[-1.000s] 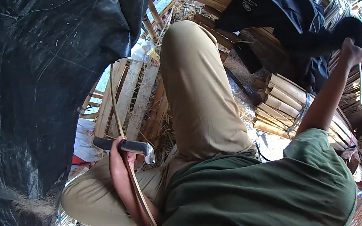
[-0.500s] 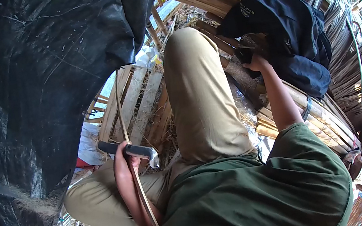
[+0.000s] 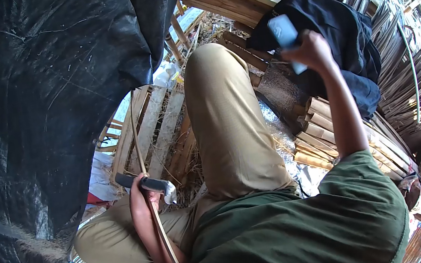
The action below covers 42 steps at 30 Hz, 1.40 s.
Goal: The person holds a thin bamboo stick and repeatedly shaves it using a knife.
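My right hand (image 3: pixel 311 54) grips a pale blue smartphone (image 3: pixel 282 31), slightly blurred, above a black bag-like cloth (image 3: pixel 350 35). The phone's lower end shows below my fingers. Low at the left, my left hand (image 3: pixel 145 187) is closed around a long, thin bamboo strip (image 3: pixel 137 137). The strip runs from beside the black sheet down along my forearm. Across that same hand lies a short tool with a dark handle (image 3: pixel 129 180) and a pale, metal-like end (image 3: pixel 170 194). Its exact kind is not clear.
A large black plastic sheet (image 3: pixel 50 91) hangs at the left. Wooden slats (image 3: pixel 164 133) lie beyond my bent knee (image 3: pixel 229 128). Split bamboo (image 3: pixel 325 127) is stacked under the black cloth, and bundled dry thatch (image 3: pixel 395 80) stands at the right.
My right hand has come up out of the black cloth with the smartphone in it. The left hand still holds the strip and the tool, shifted slightly.
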Motion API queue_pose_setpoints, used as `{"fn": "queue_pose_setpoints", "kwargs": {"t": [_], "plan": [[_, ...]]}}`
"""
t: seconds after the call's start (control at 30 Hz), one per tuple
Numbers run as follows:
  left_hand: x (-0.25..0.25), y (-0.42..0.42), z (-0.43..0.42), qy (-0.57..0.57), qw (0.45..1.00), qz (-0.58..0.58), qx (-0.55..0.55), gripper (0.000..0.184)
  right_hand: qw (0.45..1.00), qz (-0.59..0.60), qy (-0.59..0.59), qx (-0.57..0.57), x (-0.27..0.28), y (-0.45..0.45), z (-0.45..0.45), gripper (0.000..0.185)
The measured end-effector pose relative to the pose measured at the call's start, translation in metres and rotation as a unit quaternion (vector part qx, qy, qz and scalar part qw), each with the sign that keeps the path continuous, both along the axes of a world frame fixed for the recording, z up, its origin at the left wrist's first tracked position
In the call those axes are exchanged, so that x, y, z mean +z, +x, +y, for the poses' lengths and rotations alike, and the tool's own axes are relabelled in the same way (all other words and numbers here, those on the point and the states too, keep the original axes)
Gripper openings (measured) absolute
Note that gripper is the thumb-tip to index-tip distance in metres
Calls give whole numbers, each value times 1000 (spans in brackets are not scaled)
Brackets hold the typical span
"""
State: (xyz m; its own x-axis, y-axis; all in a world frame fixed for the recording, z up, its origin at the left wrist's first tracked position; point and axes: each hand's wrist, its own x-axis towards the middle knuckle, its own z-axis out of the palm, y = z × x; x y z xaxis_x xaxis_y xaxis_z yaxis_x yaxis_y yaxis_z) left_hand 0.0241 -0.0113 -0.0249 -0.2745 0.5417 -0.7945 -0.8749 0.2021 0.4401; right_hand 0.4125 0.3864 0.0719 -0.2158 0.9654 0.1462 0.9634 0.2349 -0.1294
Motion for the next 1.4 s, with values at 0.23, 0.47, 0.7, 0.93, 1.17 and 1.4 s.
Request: {"fn": "queue_pose_setpoints", "kwargs": {"t": [0.23, 0.47, 0.7, 0.93, 1.17, 1.4], "plan": [[-7, -2, 1, 0, 1000, 15, -3, 16, 984, -115, 94, -100, 4, 52, 157, 61], [-17, -3, -1, 6, 1000, -22, 6, 18, 978, -104, 42, -173, -38, 54, 201, 47], [-28, -12, -2, 59, 998, -15, -31, 30, 835, 289, -116, 453, 53, -201, -57, 35], [-5, 10, -10, 12, 989, 143, -44, 25, 602, -62, -674, 423, -17, -303, -222, 50], [-7, 16, -10, 32, 994, 102, -21, 46, 675, -152, -590, 417, -22, -325, -226, 25], [-9, 11, -14, 51, 995, 60, -60, 43, 735, -15, -268, 623, -37, -342, -134, 30]]}}
